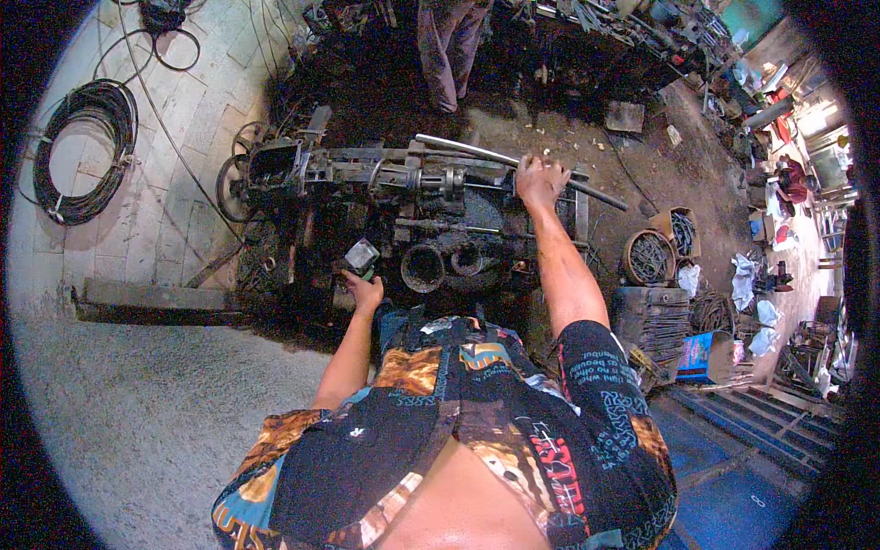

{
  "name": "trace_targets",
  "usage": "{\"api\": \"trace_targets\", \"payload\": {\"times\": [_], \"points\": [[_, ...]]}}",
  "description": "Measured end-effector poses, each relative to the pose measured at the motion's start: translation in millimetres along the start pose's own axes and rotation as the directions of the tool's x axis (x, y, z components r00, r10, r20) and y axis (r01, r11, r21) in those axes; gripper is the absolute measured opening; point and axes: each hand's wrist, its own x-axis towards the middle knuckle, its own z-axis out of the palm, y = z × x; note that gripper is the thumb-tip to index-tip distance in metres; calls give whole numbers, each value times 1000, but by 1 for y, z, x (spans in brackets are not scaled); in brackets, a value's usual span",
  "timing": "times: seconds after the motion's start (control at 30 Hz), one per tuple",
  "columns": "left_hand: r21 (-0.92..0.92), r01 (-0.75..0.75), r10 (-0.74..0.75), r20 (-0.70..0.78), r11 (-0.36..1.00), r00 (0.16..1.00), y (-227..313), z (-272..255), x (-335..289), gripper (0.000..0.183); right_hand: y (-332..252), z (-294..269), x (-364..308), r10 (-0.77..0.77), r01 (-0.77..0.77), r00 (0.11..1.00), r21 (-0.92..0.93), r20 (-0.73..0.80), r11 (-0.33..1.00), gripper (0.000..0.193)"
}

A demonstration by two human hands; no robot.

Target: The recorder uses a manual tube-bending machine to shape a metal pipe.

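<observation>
While the right hand grips a metal rod, the left holds a small block

Where it crosses above the far side of a dark, greasy machine, the metal rod slants from upper left to lower right. Its long axis runs mainly sideways, the bright silver left end farther from the wearer and the duller right end nearer. The right hand is closed over it from above, right of its middle; whether the rod touches the machine cannot be told. At the machine's near side, the left hand has its fingers around the green part of a small block, whose pale face is turned up.

Pale lettering runs over the right sleeve of the patterned shirt, with red characters on its front. A blue box at right also bears print, too small to read.

Beyond the machine, brown floor extends past the rod, and another person's legs stand off its left end. The right end points toward a round basket, with a gap between. Grey concrete spreads at the wearer's left, edged by a long beam.
</observation>
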Motion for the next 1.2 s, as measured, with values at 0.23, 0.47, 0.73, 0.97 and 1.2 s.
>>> {"api": "trace_targets", "payload": {"times": [0.23,0.47,0.73,0.97,1.2], "points": [[-30,-5,5,10,1000,1000,22,-15,-16,105,-5,-14,-2,47,-48,999,32,21,998,39],[-55,21,-18,51,998,999,17,-13,-11,106,-5,-15,-3,27,-27,999,-19,36,999,37],[-4,9,-8,14,1000,1000,13,-7,-11,105,-2,-14,-2,23,-22,997,-20,68,1000,33],[10,7,-7,-1,1000,1000,14,-9,-11,105,-2,-13,-4,0,1,998,17,-62,1000,40],[61,49,-50,20,997,999,16,-9,-12,104,-3,-17,-2,72,-81,986,48,151,996,40]]}}
